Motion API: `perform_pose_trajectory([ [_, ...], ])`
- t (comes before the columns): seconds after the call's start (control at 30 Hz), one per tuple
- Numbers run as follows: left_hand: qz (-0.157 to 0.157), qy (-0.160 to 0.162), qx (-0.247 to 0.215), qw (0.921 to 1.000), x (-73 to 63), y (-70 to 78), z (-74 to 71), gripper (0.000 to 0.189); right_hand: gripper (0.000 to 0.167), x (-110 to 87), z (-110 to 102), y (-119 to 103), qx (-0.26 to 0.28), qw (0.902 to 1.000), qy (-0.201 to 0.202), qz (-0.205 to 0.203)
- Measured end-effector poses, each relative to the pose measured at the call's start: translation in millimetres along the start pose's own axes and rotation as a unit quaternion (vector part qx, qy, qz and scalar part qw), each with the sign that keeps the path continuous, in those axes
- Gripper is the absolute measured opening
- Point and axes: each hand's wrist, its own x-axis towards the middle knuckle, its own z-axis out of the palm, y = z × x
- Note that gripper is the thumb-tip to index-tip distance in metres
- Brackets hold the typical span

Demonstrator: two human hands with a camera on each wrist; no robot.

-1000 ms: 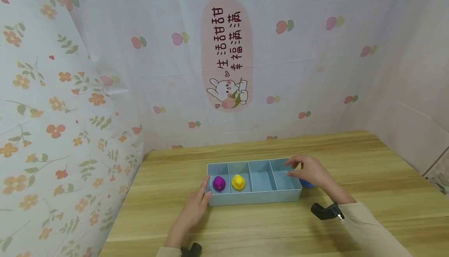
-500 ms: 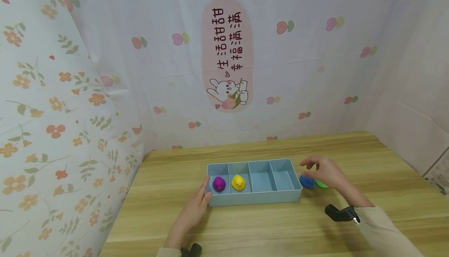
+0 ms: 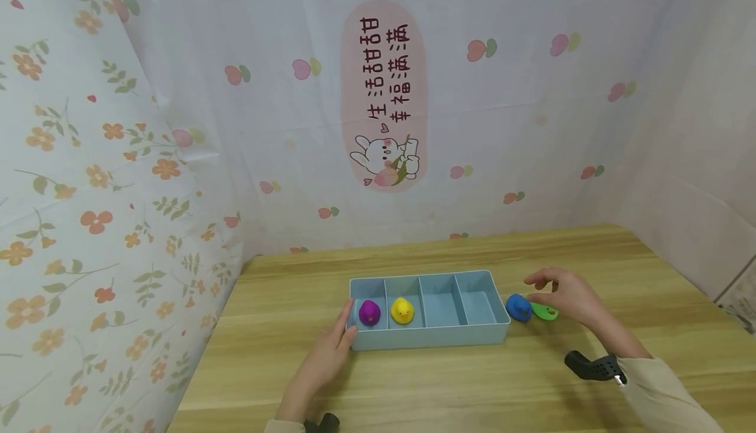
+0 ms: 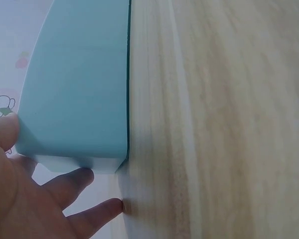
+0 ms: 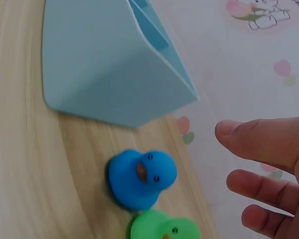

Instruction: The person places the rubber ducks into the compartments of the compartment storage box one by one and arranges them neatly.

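A light blue divided box [image 3: 425, 336] stands on the table. A purple rubber duck [image 3: 369, 313] sits in its leftmost compartment and a yellow rubber duck [image 3: 402, 311] in the one beside it. The left hand [image 3: 325, 351] rests its extended fingers against the box's left end, with the thumb at the near corner. On the table just right of the box are a blue rubber duck [image 5: 139, 179] and a green rubber duck [image 5: 162, 226], side by side. Above the green duck hovers the right hand [image 3: 569, 294], fingers loosely bent, holding nothing.
The two right compartments of the box [image 3: 480, 305] hold no ducks. A wooden table [image 3: 425, 387] extends around it. Patterned cloth [image 3: 502, 124] hangs behind the table, and floral cloth [image 3: 94, 223] hangs along the left side. Each wrist wears a black mount [image 3: 593, 367].
The right hand has moved right, from over the rightmost compartment to above the green duck, uncovering the blue and green ducks. The left hand stays at the box's left end.
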Motion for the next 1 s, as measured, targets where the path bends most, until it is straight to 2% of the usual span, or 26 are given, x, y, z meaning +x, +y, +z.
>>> perform_pose_trajectory([
  [0.33, 0.003, 0.003, 0.0, 1.0, -0.2, -0.7, 0.5, 0.054, 0.031, -5.0, 0, 27, -0.011, 0.9999, 0.012, -0.001],
  [0.6, 0.012, 0.007, 0.008, 0.9999, 0.0, -1.8, 1.0, 0.053, 0.035, -7.0, 3, 44, -0.006, 1.0, 0.002, 0.003],
  [0.8, 0.014, 0.006, 0.013, 0.9998, -0.6, -2.6, 1.1, 0.053, 0.039, -10.7, 10, 59, 0.012, 0.9999, -0.008, 0.006],
  [1.0, 0.015, 0.007, 0.012, 0.9998, 1.1, -5.2, 2.2, 0.054, 0.042, -14.7, 13, 63, 0.037, 0.9993, -0.008, -0.006],
])
